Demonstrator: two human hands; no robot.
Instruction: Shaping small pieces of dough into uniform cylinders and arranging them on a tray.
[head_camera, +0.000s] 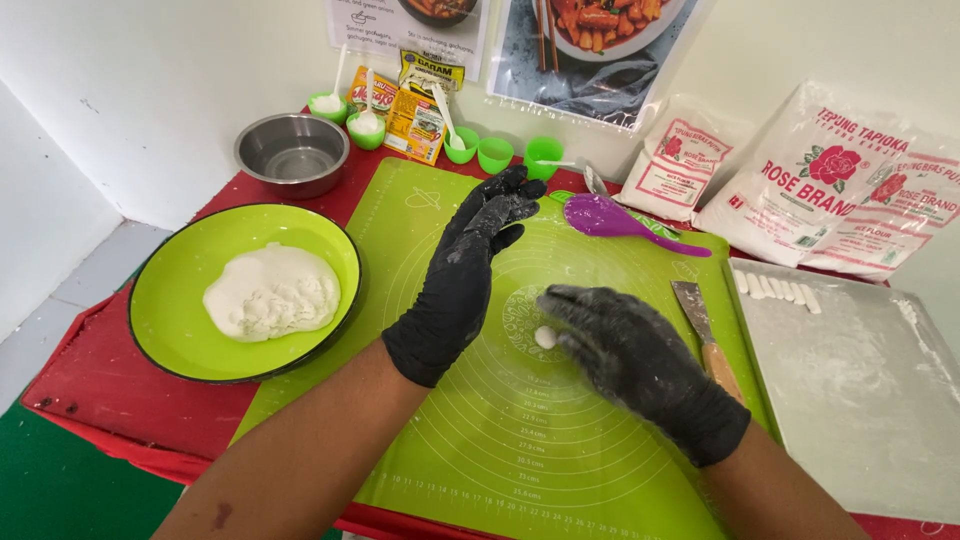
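Two hands: both in black gloves dusted with white flour, working over the green silicone mat (520, 440) on the red tabletop (90, 385).
Right hand (625, 355): palm down, fingers loosely curled, fingertips touching a small white dough piece (544, 337). More of a light press than a real grab, nothing clenched.
Left hand (470, 265): raised above the mat, fingers stretched out toward 12 o'clock, holding nothing.
Dough piece: sits about dead centre on the mat's printed circles, just at the 9 o'clock side of the right hand.
Green plate (165, 330): at 9 o'clock from the hands, off the mat's left edge, with a big lump of white dough (272, 292) on it.
Steel bowl (291, 152): around 11 o'clock, behind the plate; can't tell if anything's in it.
Small green cups (494, 154): lined up at 12 o'clock along the wall, a few with white spoons, next to some seasoning packets (415, 125).
Purple spoon (615, 220): lying at 1 o'clock on the far edge of the mat.
Scraper (703, 330): wooden handle, metal blade, just beside the right hand at 3 o'clock.
Floured tray (850, 400): at 3 o'clock, a row of short white dough sticks (778, 290) at its far edge.
Flour bags (800, 185): three white ones at 2 o'clock, leaning by the wall.
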